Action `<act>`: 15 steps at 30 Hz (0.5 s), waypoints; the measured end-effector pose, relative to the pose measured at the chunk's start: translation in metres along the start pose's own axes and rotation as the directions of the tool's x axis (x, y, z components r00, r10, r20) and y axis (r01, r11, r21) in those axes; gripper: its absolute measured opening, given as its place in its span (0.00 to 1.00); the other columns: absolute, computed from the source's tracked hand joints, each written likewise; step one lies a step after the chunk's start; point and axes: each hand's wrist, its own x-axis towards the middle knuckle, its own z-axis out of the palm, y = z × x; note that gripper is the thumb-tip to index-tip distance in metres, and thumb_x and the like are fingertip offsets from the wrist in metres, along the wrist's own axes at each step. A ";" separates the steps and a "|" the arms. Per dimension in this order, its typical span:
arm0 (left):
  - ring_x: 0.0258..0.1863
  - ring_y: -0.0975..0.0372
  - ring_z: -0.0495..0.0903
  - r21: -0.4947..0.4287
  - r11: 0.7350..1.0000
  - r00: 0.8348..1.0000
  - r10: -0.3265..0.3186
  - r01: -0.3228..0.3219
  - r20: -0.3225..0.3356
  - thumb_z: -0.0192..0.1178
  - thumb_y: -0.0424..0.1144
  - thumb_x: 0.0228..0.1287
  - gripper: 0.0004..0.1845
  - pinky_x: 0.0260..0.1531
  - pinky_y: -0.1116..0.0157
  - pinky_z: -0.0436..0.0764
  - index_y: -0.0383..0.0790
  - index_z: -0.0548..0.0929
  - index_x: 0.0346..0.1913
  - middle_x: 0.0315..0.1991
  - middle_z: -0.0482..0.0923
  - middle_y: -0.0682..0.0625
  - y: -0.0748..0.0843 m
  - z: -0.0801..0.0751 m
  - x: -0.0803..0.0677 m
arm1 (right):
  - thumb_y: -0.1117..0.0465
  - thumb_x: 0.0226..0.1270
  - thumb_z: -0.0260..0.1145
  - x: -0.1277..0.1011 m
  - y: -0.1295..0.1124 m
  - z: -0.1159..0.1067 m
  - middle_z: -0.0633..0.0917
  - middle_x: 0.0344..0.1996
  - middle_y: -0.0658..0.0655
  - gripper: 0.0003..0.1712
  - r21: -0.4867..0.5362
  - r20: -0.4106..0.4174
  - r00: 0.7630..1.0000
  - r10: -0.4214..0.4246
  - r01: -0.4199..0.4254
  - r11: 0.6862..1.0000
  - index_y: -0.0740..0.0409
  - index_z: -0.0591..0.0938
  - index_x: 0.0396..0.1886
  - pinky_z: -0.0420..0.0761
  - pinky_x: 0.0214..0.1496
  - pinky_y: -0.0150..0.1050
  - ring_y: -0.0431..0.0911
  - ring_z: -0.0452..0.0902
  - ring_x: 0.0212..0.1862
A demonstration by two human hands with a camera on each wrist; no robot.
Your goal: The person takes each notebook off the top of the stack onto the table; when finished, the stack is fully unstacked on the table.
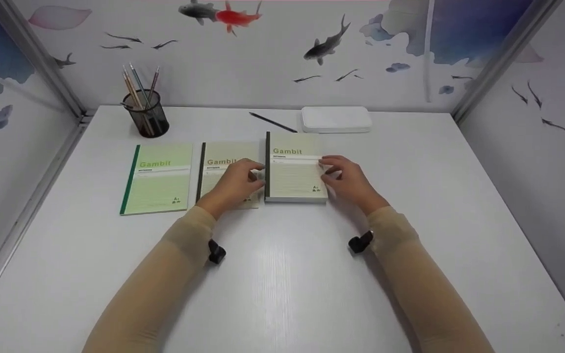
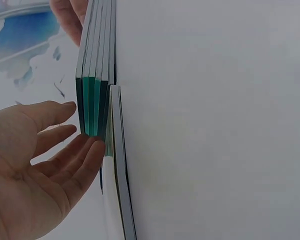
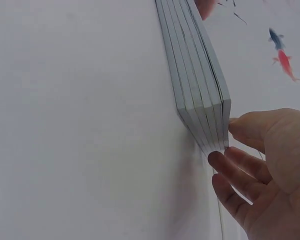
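Note:
A stack of several "Gambit" notebooks with a dark-spined one on top stands between the two hands. On its spine side is my left hand, fingers loosely bent; in the left wrist view its lower fingertips meet the green and dark spines. My right hand is at the opposite side, fingertips against the page edges, thumb by the top cover. Under the left hand lies a dark-spined notebook, partly hidden. Left of it lies a green notebook.
A black mesh pen cup with several pencils stands at the back left. Behind the stack lie a dark pencil and a white case. Walls with painted fish border the white table at the back and sides.

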 end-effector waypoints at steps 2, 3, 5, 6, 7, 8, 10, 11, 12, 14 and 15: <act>0.56 0.55 0.80 0.004 1.000 1.000 -0.005 0.005 0.000 0.63 0.38 0.74 0.24 0.57 0.57 0.81 0.38 0.77 0.69 0.64 0.76 0.45 0.000 0.001 0.001 | 0.61 0.75 0.66 0.000 0.000 0.001 0.76 0.70 0.54 0.25 0.020 -0.013 1.000 0.020 -0.020 1.000 0.53 0.78 0.69 0.80 0.61 0.48 0.52 0.80 0.60; 0.55 0.55 0.80 0.008 1.000 1.000 -0.010 0.010 -0.001 0.63 0.39 0.74 0.23 0.56 0.57 0.81 0.39 0.77 0.69 0.63 0.76 0.45 0.000 0.001 0.001 | 0.61 0.75 0.66 0.000 0.000 0.001 0.77 0.69 0.54 0.25 0.033 -0.019 0.999 0.038 -0.038 0.999 0.52 0.78 0.70 0.81 0.59 0.47 0.52 0.80 0.59; 0.54 0.56 0.80 0.019 1.000 1.000 -0.018 0.018 -0.003 0.63 0.39 0.74 0.23 0.55 0.58 0.81 0.40 0.78 0.68 0.63 0.77 0.46 0.000 0.001 0.002 | 0.59 0.75 0.66 0.002 0.000 0.002 0.79 0.66 0.54 0.25 0.066 -0.031 0.996 0.079 -0.077 0.995 0.51 0.78 0.70 0.83 0.56 0.45 0.51 0.80 0.57; 0.53 0.56 0.80 0.023 1.000 1.000 -0.020 0.020 -0.004 0.63 0.39 0.74 0.23 0.54 0.58 0.81 0.40 0.78 0.68 0.63 0.77 0.46 0.000 0.001 0.002 | 0.59 0.76 0.65 0.003 0.000 0.002 0.79 0.65 0.54 0.25 0.078 -0.038 0.995 0.094 -0.091 0.993 0.50 0.78 0.70 0.83 0.54 0.43 0.50 0.80 0.56; 0.53 0.56 0.80 0.029 0.999 1.000 -0.019 0.019 -0.005 0.63 0.39 0.74 0.23 0.54 0.58 0.81 0.40 0.78 0.68 0.63 0.77 0.46 0.000 0.001 0.003 | 0.58 0.76 0.65 0.005 0.000 0.002 0.80 0.64 0.55 0.24 0.093 -0.043 0.993 0.114 -0.109 0.990 0.50 0.78 0.69 0.84 0.52 0.41 0.49 0.80 0.55; 0.53 0.56 0.80 0.029 0.999 1.000 -0.018 0.018 -0.006 0.63 0.39 0.74 0.23 0.54 0.58 0.81 0.40 0.78 0.68 0.63 0.77 0.46 0.001 0.002 0.003 | 0.58 0.76 0.65 0.007 -0.001 0.002 0.81 0.63 0.55 0.24 0.110 -0.048 0.990 0.130 -0.124 0.986 0.51 0.78 0.69 0.85 0.50 0.40 0.49 0.81 0.54; 0.54 0.56 0.80 0.027 1.000 1.000 -0.014 0.014 -0.005 0.63 0.38 0.74 0.23 0.55 0.58 0.81 0.40 0.78 0.68 0.64 0.76 0.46 0.001 0.002 0.004 | 0.58 0.76 0.64 0.013 -0.002 0.001 0.81 0.61 0.56 0.24 0.135 -0.060 0.986 0.154 -0.145 0.980 0.52 0.78 0.69 0.86 0.46 0.37 0.48 0.81 0.52; 0.54 0.56 0.80 0.026 1.000 1.000 -0.010 0.011 -0.005 0.63 0.38 0.74 0.23 0.56 0.58 0.81 0.40 0.78 0.68 0.65 0.76 0.46 0.001 0.003 0.005 | 0.58 0.76 0.64 0.015 -0.003 0.001 0.82 0.60 0.57 0.24 0.144 -0.064 0.985 0.163 -0.152 0.978 0.53 0.78 0.69 0.86 0.45 0.36 0.48 0.82 0.51; 0.54 0.56 0.80 0.025 1.000 1.000 -0.008 0.008 -0.005 0.63 0.38 0.74 0.23 0.56 0.58 0.81 0.39 0.78 0.68 0.65 0.76 0.46 0.001 0.003 0.005 | 0.57 0.76 0.65 0.018 -0.003 0.001 0.82 0.60 0.57 0.24 0.150 -0.067 0.983 0.173 -0.162 0.975 0.54 0.78 0.69 0.86 0.44 0.35 0.48 0.82 0.50; 0.54 0.56 0.80 0.021 1.000 1.000 -0.007 0.007 -0.004 0.63 0.38 0.74 0.23 0.56 0.58 0.81 0.40 0.78 0.68 0.65 0.76 0.46 0.001 0.003 0.006 | 0.56 0.75 0.66 0.022 -0.004 0.000 0.82 0.58 0.57 0.25 0.160 -0.068 0.978 0.196 -0.184 0.970 0.54 0.78 0.69 0.85 0.42 0.35 0.48 0.82 0.48; 0.54 0.56 0.80 0.022 1.000 1.000 -0.007 0.007 -0.005 0.63 0.38 0.74 0.23 0.57 0.58 0.81 0.40 0.78 0.68 0.65 0.76 0.46 0.001 0.003 0.007 | 0.56 0.74 0.67 0.024 -0.003 0.000 0.81 0.58 0.57 0.26 0.161 -0.065 0.976 0.207 -0.194 0.968 0.54 0.78 0.69 0.85 0.42 0.34 0.47 0.82 0.48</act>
